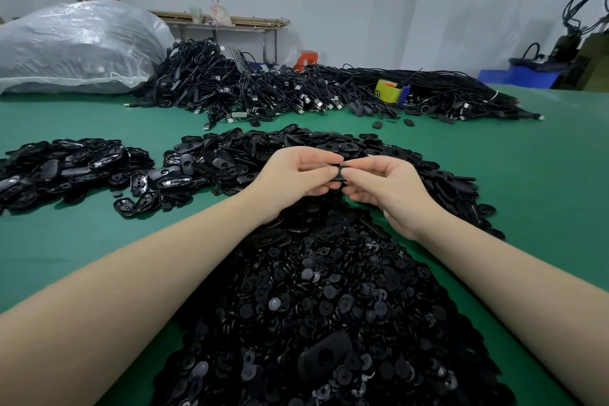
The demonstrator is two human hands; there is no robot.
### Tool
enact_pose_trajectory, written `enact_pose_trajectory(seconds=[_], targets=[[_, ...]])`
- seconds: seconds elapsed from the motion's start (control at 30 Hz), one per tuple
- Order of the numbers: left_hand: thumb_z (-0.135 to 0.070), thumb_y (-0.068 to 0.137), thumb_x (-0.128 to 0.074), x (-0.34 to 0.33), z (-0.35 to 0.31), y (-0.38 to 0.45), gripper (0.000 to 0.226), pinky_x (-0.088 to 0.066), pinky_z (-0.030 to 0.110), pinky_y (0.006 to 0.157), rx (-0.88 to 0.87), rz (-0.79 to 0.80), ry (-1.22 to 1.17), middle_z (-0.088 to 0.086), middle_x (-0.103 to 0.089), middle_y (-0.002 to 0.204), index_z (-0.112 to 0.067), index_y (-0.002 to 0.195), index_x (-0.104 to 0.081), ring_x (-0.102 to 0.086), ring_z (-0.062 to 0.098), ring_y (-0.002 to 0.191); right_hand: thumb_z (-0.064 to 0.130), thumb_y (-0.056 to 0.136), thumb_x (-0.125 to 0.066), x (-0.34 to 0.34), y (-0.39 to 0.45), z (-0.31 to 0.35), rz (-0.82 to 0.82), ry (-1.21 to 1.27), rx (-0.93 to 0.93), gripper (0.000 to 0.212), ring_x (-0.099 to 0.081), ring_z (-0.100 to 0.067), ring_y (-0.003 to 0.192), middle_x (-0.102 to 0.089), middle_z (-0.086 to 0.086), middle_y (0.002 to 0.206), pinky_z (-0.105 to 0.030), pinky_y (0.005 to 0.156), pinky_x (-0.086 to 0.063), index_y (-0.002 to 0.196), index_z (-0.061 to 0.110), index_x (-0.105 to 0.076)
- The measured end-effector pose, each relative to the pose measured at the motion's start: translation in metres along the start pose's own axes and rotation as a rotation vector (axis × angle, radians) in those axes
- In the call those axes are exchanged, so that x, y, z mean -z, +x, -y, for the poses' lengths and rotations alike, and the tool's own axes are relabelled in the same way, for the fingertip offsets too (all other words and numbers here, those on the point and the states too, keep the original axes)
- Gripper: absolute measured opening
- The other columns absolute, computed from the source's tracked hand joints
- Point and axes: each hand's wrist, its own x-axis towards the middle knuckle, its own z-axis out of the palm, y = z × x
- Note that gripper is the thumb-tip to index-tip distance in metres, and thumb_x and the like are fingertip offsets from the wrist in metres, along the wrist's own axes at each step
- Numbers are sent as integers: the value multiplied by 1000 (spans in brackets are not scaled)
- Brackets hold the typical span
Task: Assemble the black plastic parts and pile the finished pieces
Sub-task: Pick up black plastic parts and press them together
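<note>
Both hands meet above the middle of the green counter (82, 234). The left hand (296, 175) and right hand (382, 188) pinch one small black plastic part (337, 171) between them, thumbs on top, fingers curled underneath; so both sets of fingers are clenched on that part, not released. Most of the part is hidden by the fingers, so whether it's one piece or two being pressed together can't be told. Judging by the task, this looks like the mating step, w/ a small disc going into an oval shell.

Stock sits all round: a heap of small round discs (329, 300) nearest the person, directly below the forearms; a heap of oval shells (263, 155) just behind the hands; a separate pile of oval pieces (66, 168) off to the left, prob. the finished ones, though that's a guess. Further back lie bundled black USB cables (296, 89) and a big clear plastic bag (75, 46).

Risks from here:
- Part held at fingertip edges only; a slip while pressing would drop it into the disc heap below, where it's black on black & hard to find.
- Pressing off-axis could seat the piece crooked or half-clipped; the fit is hidden from view, so it needs checking by feel.
- Finished pile lies close to the shell heap, edges nearly touching; a careless toss could mix done w/ undone pieces.
</note>
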Motion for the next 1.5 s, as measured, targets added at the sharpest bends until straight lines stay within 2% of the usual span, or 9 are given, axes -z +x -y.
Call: enact_pose_trajectory(seconds=[0.27,0.6,0.8,1.1,1.23,1.4,1.5], targets=[[-6,93,-66,0,0,0,28,-55,15,69,-9,-3,13,-1,-78,91,-32,88,-76,-75,12,85,1,86,-70,0,0,-1,-5,-46,7,11,-70,-11,66,-74,-2,72,-20,64,-56,94,8,-71],[-4,91,-68,0,-1,-1,22,-54,16,72,-6,29,34,1,-78,89,-23,99,-76,-74,10,85,0,85,-71,-1,0,-1,-33,-59,10,10,-66,-9,60,-70,-3,68,-20,62,-56,93,6,-70],[-6,89,-70,0,-1,-1,25,-55,16,71,7,6,-5,2,-78,89,-31,89,-77,-74,11,85,1,85,-72,1,-1,-1,-3,-11,13,12,-68,-12,67,-73,-5,74,-22,67,-58,95,8,-71],[-9,92,-68,0,-1,-2,18,-55,16,71,16,0,-4,1,-78,91,-24,100,-73,-74,11,87,2,86,-71,0,0,-2,-7,-11,22,15,-69,-12,69,-75,-7,79,-20,66,-56,99,8,-72],[-9,92,-68,-1,-2,-3,21,-55,17,72,-27,-14,29,0,-78,89,-28,98,-73,-74,11,87,3,87,-70,0,0,-3,2,-11,23,19,-70,-11,72,-75,-6,82,-20,67,-56,105,8,-71],[-7,91,-69,-2,-2,-3,23,-55,16,71,-21,-29,13,-3,-78,88,-28,101,-71,-74,10,84,4,88,-69,0,1,-4,11,-11,16,12,-70,-11,72,-75,-7,82,-19,67,-56,99,7,-72],[-7,91,-69,-2,-1,-3,23,-56,17,72,-24,-32,15,-1,-78,88,-30,94,-73,-74,10,84,4,88,-69,1,1,-4,11,-10,27,11,-71,-12,73,-75,-7,81,-19,67,-55,97,6,-72]])
